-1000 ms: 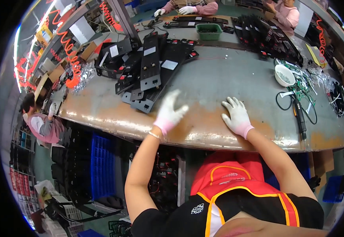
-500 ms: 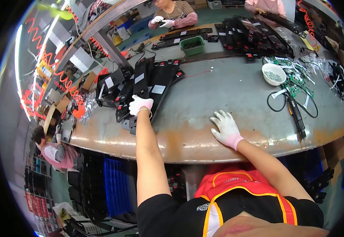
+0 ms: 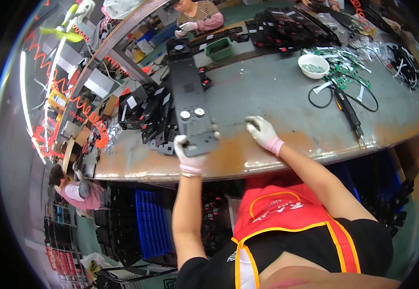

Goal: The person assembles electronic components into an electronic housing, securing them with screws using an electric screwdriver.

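A long black plastic panel with a vent grille and two white round pieces is raised off the metal workbench. My left hand, in a white glove with a pink cuff, grips the panel at its near end; some fingertips show past its right edge. More black panels lie in a heap to the left of it, partly hidden by the raised one. My gloved right hand hovers over or rests on the bench to the right, fingers loosely bent and apart, with nothing visible in them.
At the back right are a white bowl of small metal parts, green circuit boards and a corded screwdriver. A green bin and stacked black panels lie at the far side. A co-worker sits opposite.
My left hand has lifted a black panel from the heap and moved it right and nearer to me. My right hand's spread fingers have drawn in. The whole view has shifted slightly.
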Tool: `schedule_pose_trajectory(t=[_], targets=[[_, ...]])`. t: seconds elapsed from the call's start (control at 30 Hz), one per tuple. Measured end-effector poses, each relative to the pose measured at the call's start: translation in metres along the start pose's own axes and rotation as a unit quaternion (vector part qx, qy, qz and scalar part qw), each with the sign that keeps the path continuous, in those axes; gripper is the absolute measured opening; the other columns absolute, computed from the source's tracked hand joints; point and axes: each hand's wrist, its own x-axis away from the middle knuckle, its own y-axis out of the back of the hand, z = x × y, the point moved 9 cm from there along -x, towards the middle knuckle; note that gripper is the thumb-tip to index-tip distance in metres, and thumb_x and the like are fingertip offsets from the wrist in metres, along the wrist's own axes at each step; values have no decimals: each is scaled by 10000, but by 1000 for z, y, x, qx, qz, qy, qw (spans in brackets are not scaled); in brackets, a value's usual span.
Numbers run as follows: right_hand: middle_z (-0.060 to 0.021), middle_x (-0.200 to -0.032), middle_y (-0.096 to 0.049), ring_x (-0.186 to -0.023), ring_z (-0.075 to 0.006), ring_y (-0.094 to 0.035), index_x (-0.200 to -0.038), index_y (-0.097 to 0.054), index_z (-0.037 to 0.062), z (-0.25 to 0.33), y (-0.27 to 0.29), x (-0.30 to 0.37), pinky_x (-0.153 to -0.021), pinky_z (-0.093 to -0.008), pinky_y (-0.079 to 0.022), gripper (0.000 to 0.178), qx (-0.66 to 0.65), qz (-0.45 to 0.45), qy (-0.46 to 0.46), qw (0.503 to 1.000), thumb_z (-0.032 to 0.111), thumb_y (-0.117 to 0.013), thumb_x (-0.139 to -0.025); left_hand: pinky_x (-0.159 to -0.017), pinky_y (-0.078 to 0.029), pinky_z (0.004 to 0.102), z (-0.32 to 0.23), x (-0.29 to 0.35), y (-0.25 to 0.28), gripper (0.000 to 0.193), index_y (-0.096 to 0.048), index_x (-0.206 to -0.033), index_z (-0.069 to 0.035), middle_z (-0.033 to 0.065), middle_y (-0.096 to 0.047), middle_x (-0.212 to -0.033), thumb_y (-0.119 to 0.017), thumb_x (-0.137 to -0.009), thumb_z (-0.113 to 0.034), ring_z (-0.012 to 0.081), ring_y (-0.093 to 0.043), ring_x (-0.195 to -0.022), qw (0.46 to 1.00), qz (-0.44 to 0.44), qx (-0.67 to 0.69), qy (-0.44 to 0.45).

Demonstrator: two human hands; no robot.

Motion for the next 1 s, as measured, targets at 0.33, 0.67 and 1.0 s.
schedule_pose_trajectory(t=[0.33,0.67,1.0], targets=[[-70,-1059,-636,-937,-164,-600,-1218,-542,-8,-47,45,51,-868,-322,-493,341,-379,-22,-196,904,233,-522,-977,-989,-433,508,213,26,-2,797,-402,-1354,53,285,-521,-1265,-582,-664,-302,402,-550,-1104,960,-32,195,198],[-191,-1148,-649,-1032,-244,-641,-1223,-555,-55,-68,179,47,-899,-332,-474,366,149,-116,-165,968,136,-542,-911,-1128,-249,495,38,-10,45,737,-386,-1400,-38,232,-417,-1408,-664,-796,-355,378,-331,-1357,406,-140,-893,-137],[-107,-946,-629,-869,-169,-639,-1020,-654,-28,-41,183,71,-800,-275,-497,176,108,-246,-84,959,52,-575,-884,-1076,-281,567,-147,-19,149,596,-379,-1418,-235,179,-302,-1503,-580,-858,-204,418,-274,-1379,32,-336,-929,150]])
